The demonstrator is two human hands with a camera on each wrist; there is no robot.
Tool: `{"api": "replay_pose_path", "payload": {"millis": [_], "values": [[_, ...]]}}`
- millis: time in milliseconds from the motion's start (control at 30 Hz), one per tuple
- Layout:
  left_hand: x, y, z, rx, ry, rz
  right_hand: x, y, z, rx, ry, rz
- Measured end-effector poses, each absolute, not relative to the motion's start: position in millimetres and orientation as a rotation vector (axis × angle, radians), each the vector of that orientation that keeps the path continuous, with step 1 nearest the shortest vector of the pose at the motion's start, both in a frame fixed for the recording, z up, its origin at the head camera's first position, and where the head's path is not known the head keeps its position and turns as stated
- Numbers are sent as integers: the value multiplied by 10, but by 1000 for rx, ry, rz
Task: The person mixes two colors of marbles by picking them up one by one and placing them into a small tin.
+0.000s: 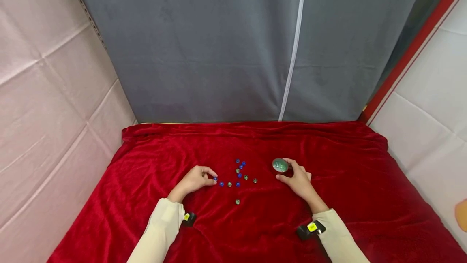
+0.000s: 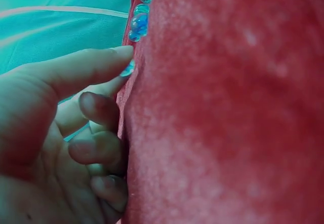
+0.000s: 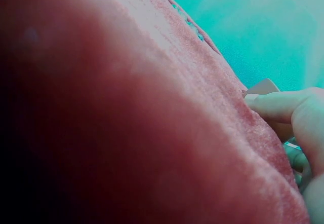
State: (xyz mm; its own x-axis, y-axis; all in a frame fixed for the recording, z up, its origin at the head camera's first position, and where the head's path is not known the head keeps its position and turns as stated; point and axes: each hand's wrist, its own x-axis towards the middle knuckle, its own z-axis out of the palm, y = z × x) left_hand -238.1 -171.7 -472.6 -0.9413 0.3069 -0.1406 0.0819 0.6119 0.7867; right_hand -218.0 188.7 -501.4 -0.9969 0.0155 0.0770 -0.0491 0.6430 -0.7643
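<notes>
A red velvet cloth (image 1: pixel 153 165) covers the worktop from edge to edge, bunched in a fold along its far edge beneath a grey curtain (image 1: pixel 204 44) with a white stripe. A person in cream sleeves works near the middle of the cloth, toward its near edge. The right hand (image 1: pixel 299 180) rests on the cloth with its fingers curled round a green, rounded, stone-like object (image 1: pixel 280 165), which sits right of centre under the fingertips. The left hand (image 1: pixel 195 180) lies left of centre, fingers curled, thumb and forefinger pinching a blue marble (image 1: pixel 215 178) against the cloth; the left wrist view shows the fingertip (image 2: pixel 119 57) touching that marble (image 2: pixel 127 69). Between the two hands a loose scatter of small blue and green marbles (image 1: pixel 239 172) lies on the cloth, with one green marble (image 1: pixel 237 202) apart from the rest, nearer the near edge.
</notes>
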Motion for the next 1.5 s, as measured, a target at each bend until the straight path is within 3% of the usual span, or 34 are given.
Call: {"api": "replay_pose_path", "payload": {"millis": [567,1500], "values": [[-2423,-1543,-4611,318,2600,1344,-2184,1861,-4986,31,-2804,1320],[-2511,-641,-4434,511,2465,1430,-2157,1929,-4947,47,-2818,1306]]}}
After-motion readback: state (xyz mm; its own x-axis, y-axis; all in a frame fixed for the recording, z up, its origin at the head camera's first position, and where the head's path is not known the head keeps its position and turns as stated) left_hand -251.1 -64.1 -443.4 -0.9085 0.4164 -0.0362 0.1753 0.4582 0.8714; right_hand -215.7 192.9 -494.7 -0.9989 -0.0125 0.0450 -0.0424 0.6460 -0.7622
